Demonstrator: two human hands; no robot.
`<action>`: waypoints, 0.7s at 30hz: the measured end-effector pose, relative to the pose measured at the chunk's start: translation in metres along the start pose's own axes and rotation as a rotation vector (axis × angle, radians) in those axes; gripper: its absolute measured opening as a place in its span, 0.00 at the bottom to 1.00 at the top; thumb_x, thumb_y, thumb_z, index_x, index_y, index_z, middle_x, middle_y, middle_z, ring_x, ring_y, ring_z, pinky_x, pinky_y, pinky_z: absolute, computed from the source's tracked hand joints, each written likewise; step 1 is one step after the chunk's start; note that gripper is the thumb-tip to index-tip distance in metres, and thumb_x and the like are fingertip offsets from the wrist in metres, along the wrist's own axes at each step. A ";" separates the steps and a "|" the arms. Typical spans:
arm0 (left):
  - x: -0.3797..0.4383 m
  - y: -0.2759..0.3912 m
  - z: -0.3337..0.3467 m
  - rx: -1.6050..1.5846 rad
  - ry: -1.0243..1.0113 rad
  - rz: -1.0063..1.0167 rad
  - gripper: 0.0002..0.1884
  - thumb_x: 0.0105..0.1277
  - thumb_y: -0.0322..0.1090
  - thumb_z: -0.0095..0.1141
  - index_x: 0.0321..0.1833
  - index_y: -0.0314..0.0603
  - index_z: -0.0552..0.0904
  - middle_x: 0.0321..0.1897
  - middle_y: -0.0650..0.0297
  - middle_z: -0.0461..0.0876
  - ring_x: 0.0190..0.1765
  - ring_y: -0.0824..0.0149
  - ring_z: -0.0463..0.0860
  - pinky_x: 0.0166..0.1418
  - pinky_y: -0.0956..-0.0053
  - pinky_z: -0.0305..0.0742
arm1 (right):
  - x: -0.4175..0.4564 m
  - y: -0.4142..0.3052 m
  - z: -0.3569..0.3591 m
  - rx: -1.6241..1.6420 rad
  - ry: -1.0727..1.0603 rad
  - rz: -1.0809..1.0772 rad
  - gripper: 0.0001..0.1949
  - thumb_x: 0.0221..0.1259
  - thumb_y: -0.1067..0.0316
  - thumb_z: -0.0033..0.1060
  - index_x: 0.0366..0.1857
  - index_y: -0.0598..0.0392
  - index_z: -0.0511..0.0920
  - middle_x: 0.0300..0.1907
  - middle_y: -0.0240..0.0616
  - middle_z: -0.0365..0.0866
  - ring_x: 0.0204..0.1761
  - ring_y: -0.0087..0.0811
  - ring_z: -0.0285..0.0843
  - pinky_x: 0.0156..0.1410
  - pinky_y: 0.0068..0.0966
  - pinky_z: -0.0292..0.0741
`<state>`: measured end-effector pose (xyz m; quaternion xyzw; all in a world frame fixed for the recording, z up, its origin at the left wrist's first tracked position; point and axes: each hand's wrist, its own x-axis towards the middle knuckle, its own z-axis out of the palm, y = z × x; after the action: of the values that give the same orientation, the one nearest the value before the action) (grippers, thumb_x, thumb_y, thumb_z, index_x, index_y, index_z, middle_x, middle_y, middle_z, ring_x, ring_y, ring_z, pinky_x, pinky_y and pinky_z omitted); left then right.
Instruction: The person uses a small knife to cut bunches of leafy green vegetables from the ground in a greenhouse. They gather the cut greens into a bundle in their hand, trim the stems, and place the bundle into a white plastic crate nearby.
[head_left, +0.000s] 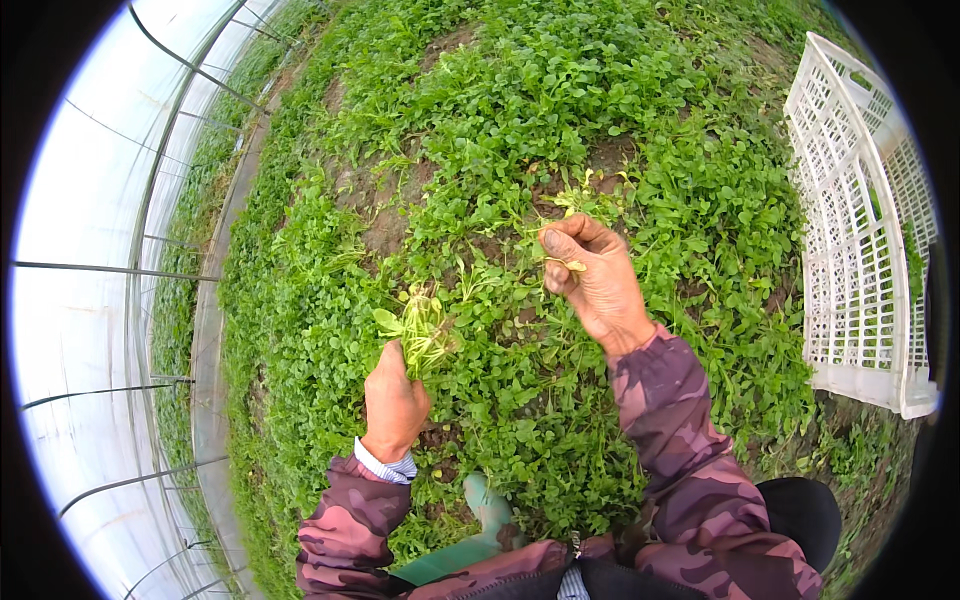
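My left hand is closed around a bunch of pulled leafy greens, with pale stems and fine roots sticking up above the thumb. To its right and a little farther forward, my right hand pinches a small yellowed leaf between curled fingers. The two hands are apart, both above a bed of low green leafy plants. Just beyond the right hand lie yellowish leaves on the bed.
A white plastic crate with slotted walls stands at the right, some greens showing inside. Plastic film walls on metal hoops curve along the left, beside a pale strip. A green boot is among the plants below; bare soil shows in patches.
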<state>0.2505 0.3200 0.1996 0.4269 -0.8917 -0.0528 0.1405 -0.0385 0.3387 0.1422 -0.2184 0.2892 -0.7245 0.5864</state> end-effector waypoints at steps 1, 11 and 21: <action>-0.001 -0.001 0.000 0.014 0.024 0.011 0.26 0.49 0.14 0.53 0.57 0.26 0.73 0.38 0.39 0.80 0.40 0.36 0.82 0.43 0.50 0.78 | 0.003 -0.001 -0.005 -0.270 0.081 -0.035 0.08 0.69 0.69 0.67 0.47 0.55 0.87 0.38 0.34 0.86 0.34 0.25 0.83 0.41 0.24 0.82; 0.005 0.004 0.003 0.109 -0.051 0.066 0.23 0.48 0.15 0.56 0.51 0.29 0.74 0.34 0.48 0.76 0.38 0.42 0.78 0.41 0.51 0.74 | -0.007 0.011 0.037 -0.226 0.035 0.082 0.04 0.67 0.70 0.69 0.35 0.57 0.83 0.25 0.24 0.76 0.29 0.16 0.72 0.39 0.19 0.75; 0.019 0.020 -0.002 0.495 -0.166 0.286 0.11 0.63 0.25 0.54 0.49 0.35 0.78 0.33 0.59 0.76 0.37 0.58 0.79 0.40 0.63 0.72 | -0.014 0.021 0.038 -0.977 -0.328 -0.400 0.10 0.61 0.60 0.72 0.42 0.52 0.87 0.43 0.40 0.79 0.54 0.41 0.74 0.64 0.40 0.69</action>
<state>0.2249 0.3176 0.2100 0.3123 -0.9371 0.1516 -0.0352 0.0046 0.3435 0.1559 -0.6258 0.4493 -0.5598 0.3053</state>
